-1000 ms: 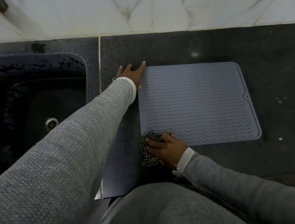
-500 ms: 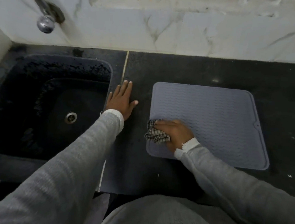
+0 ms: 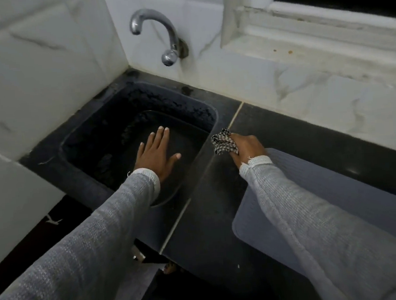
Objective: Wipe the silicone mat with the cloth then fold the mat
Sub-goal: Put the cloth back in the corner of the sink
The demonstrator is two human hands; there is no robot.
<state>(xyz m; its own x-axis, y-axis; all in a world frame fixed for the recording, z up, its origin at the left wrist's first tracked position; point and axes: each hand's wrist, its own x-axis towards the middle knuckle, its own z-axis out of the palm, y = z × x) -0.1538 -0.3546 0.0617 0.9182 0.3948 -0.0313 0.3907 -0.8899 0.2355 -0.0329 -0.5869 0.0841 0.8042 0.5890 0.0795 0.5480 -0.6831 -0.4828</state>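
**Cloth carried off the mat toward the sink; fold not yet begun**

Left side: sink (image 3: pixel 109 123), a dark basin set into the black countertop (image 3: pixel 212 219), with a chrome tap (image 3: pixel 159 34) on the tiled wall above it. The left hand (image 3: pixel 156 154) is held flat over the basin, palm down, fingers straight and slightly spread, thumb out to the side. It holds nothing. Whether it rests on anything cannot be told; it appears to hang above the sink floor. The sleeve runs back toward the lower left corner of the view.

Centre: the right hand (image 3: pixel 247 147) grips the checked cloth (image 3: pixel 223 144), fingers curled round it, with the loose end bunched out toward the sink edge. Hand and cloth sit over bare counter, just beside the near-left corner region of the mat and close to the sink rim.

Right side: the silicone mat (image 3: pixel 362 198) lies flat and unfolded on the counter, partly hidden under the right forearm.

Judgement: wiping looks finished or paused, and the cloth is probably being put aside or shaken out at the sink. To do this well, release the cloth clear of the mat so it cannot be caught in the fold, then bring both hands to one mat edge and lift it evenly, since silicone is limp and tends to sag or cling to the counter
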